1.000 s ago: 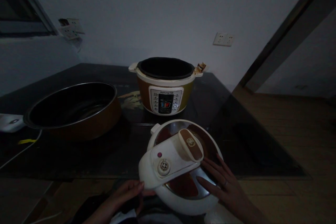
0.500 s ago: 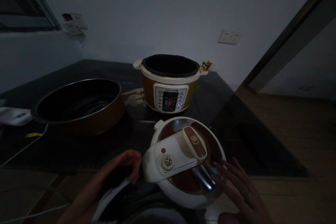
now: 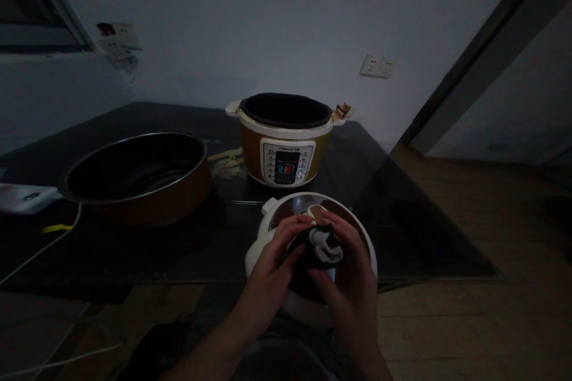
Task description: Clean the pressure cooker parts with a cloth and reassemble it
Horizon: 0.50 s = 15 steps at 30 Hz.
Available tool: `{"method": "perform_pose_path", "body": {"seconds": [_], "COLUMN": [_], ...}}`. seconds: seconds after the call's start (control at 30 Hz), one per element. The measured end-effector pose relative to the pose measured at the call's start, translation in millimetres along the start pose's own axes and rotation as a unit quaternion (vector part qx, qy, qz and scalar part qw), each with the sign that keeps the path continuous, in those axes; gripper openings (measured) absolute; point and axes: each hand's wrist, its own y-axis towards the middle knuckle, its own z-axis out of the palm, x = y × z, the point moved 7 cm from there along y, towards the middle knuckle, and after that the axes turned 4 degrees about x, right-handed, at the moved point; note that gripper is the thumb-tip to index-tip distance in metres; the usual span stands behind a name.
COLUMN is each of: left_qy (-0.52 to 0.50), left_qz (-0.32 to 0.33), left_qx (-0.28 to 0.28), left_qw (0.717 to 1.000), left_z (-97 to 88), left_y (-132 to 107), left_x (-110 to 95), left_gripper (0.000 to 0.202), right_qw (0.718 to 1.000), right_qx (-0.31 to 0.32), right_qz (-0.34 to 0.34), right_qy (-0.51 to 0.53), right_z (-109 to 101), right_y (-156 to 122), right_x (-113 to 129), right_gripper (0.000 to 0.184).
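Observation:
A bunched black and white cloth (image 3: 325,247) is between my two hands, over the pressure cooker lid. My left hand (image 3: 274,265) curls round its left side, and my right hand (image 3: 355,277) grips it from the right. Beneath them the round white and brown lid (image 3: 286,205) lies at the front of the table. Its handle (image 3: 316,212) shows just behind my fingers, while much of the lid's middle is covered. Behind the lid stands the electric pressure cooker (image 3: 253,152), uncovered, its control panel facing me.
A wide brown pot (image 3: 196,190) with a dark inside sits at the left of the black table (image 3: 402,238). Beyond it lie a white power strip (image 3: 29,197) and a cable. Wall sockets (image 3: 378,65) are at the back. Wooden floor (image 3: 451,309) shows at the right.
My right hand has left the lid's right side and come to the cloth. My left hand, with the cloth, has moved right and up over the lid.

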Motion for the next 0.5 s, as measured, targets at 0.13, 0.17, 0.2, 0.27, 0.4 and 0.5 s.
{"method": "perform_pose_path", "body": {"seconds": [0.13,0.17,0.2,0.27,0.4,0.5], "left_qy": [0.166,0.203,0.238,0.307,0.413,0.467], "left_qz": [0.073,0.087,0.102,0.134,0.151,0.14], "left_qx": [0.04,0.04,0.034,0.014,-0.03,-0.022], "left_qw": [0.983,0.975,0.965,0.942,0.897,0.873], "left_z": [2.8,0.1,-4.4,-17.7,-49.9,-57.8], "left_y": [-6.4,-8.5,-10.6,-14.6,-18.5,-17.8], "left_x": [-8.1,-9.9,-11.8,-13.9,-2.9,13.4], "left_gripper": [0.03,0.032,0.034,0.034,0.032,0.047], "right_qw": [0.995,0.992,0.988,0.977,0.96,0.97], "right_qx": [-0.047,-0.07,-0.095,-0.153,-0.247,-0.197], "right_qz": [0.072,0.091,0.11,0.14,0.129,0.109], "right_qy": [0.043,0.045,0.046,0.051,0.011,-0.091], "right_z": [-14.0,-20.1,-27.4,-46.4,-93.6,-108.1], "right_y": [-7.0,-9.1,-10.7,-10.9,7.6,36.2], "right_x": [-14.1,-18.6,-23.5,-33.1,-47.9,-69.5], "right_gripper": [0.032,0.029,0.025,0.022,0.026,0.027]}}
